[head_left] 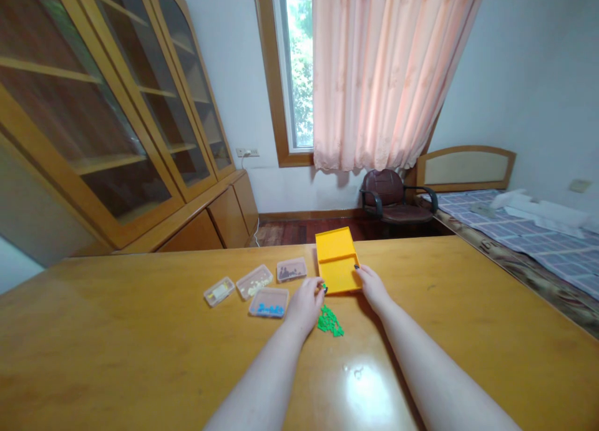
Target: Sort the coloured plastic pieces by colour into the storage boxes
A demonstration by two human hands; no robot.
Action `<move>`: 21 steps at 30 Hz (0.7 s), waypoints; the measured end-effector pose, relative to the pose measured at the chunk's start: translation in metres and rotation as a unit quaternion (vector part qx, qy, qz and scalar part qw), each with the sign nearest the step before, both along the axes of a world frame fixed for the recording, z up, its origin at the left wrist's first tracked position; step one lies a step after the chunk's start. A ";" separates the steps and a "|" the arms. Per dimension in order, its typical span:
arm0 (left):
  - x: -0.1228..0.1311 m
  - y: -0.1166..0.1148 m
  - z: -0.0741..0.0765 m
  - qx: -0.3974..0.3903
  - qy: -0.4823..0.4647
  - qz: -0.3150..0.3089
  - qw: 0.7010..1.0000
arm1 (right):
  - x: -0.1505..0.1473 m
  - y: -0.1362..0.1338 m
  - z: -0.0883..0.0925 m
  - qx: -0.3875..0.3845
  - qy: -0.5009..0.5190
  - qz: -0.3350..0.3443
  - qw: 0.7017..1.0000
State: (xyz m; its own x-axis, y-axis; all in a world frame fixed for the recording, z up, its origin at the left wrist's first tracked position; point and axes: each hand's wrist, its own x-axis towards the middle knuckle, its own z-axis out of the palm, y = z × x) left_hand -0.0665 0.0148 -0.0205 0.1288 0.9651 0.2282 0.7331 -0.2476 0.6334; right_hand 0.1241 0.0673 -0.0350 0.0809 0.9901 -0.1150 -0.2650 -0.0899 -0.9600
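An opened yellow plastic box (337,275) lies on the wooden table, its lid folded back away from me. My right hand (373,287) grips the box's right edge, thumb over the rim. At the box's near left corner, my left hand (306,303) is pinched closed on a small green piece (324,285). Just below that hand, a pile of small green pieces (330,321) lies loose on the tabletop. Left of it stands a clear tray of blue pieces (269,307). The exact shape of the green pieces is too small to make out.
Further clear boxes stand to the left: one with dark pieces (291,271), one with pale pieces (255,284), and a small one with yellow and white contents (219,292). Beyond the table (140,343) are a chair (395,197), a bed (528,225) and a glass-doored cabinet (140,100).
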 end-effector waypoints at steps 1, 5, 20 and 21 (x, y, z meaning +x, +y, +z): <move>0.001 -0.003 0.002 -0.005 0.012 -0.022 1.000 | 0.000 0.000 0.002 -0.010 0.006 -0.007 1.000; 0.004 -0.011 0.006 -0.016 0.071 -0.118 0.990 | 0.000 -0.001 0.005 -0.021 0.020 -0.034 0.999; 0.006 -0.003 -0.005 -0.023 0.062 -0.110 0.992 | 0.003 0.003 -0.007 0.007 0.007 -0.016 1.000; 0.006 -0.003 -0.006 -0.023 0.055 -0.106 0.993 | 0.003 0.003 -0.008 0.012 0.002 -0.017 1.000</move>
